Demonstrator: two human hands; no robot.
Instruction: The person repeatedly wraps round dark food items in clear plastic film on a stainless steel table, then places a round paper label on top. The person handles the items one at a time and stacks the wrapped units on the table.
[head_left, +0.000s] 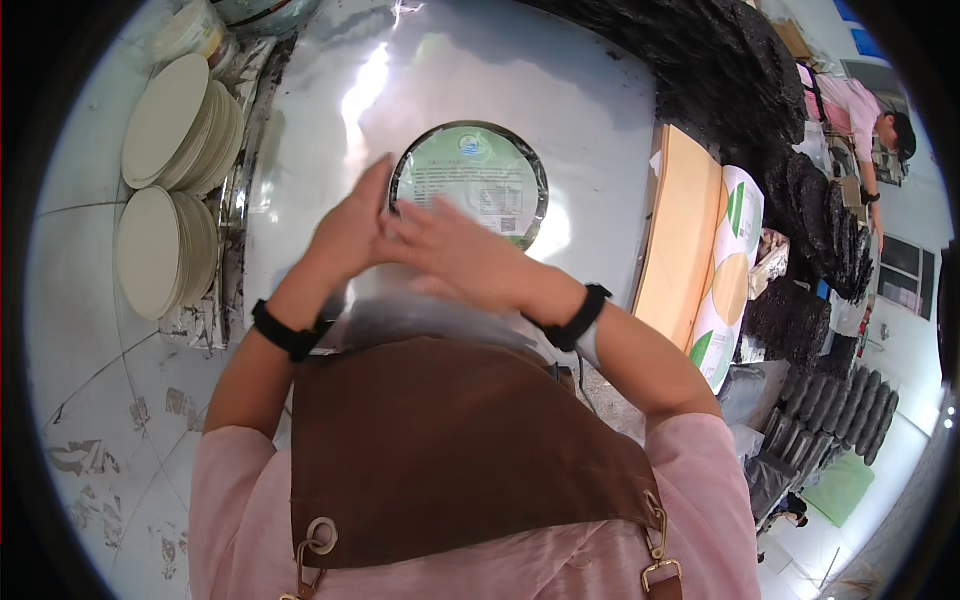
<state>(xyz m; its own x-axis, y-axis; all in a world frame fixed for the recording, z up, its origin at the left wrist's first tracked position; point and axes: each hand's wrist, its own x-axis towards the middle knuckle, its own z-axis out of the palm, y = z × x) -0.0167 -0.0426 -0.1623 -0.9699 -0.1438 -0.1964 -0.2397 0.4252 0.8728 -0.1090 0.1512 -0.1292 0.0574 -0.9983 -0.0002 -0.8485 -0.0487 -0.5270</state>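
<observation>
A round flat pack (480, 169) with a black rim and a green and white printed label lies on a shiny metal worktop (315, 112). At its lower left edge, my left hand (349, 229) has its fingertips beside the rim. My right hand (472, 259) reaches over the near part of the pack, its fingers blurred and close to the left hand. Whether either hand pinches anything is unclear. Greyish, see-through film (435, 319) is blurred between my hands and the brown apron (457, 442).
Two stacks of pale round discs (165, 120) (150, 251) stand along the left. On the right are tan sheets (679, 232), printed round labels (742, 202) and dark, crumpled covering (720, 82). Another person (851, 109) works at the far right.
</observation>
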